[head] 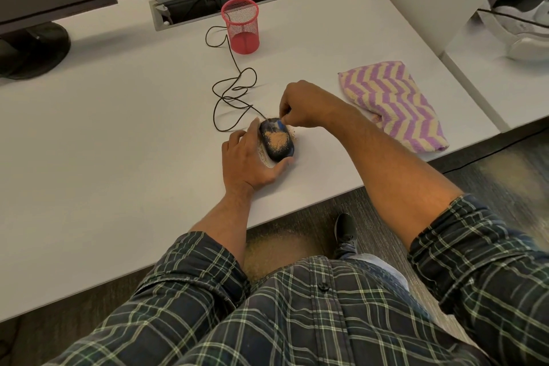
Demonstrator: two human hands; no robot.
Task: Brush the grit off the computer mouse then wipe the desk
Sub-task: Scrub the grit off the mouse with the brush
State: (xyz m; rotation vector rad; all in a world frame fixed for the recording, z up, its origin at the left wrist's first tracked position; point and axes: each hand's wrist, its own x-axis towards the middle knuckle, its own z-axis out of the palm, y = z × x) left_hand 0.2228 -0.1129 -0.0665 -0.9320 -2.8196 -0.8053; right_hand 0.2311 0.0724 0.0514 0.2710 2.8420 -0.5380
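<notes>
While left hand (248, 160) fingers cradle it, gritty mouse (277, 142), right hand (300, 105) above

The computer mouse (277, 144) is black, with a patch of tan grit (277, 140) on its back. The desk (118, 128) is white. The towel (392, 104) has purple and cream zigzag stripes. The mesh pen cup (241, 26) is pink-red. The shirt sleeves (481, 252) are dark navy plaid with pale lines.
</notes>
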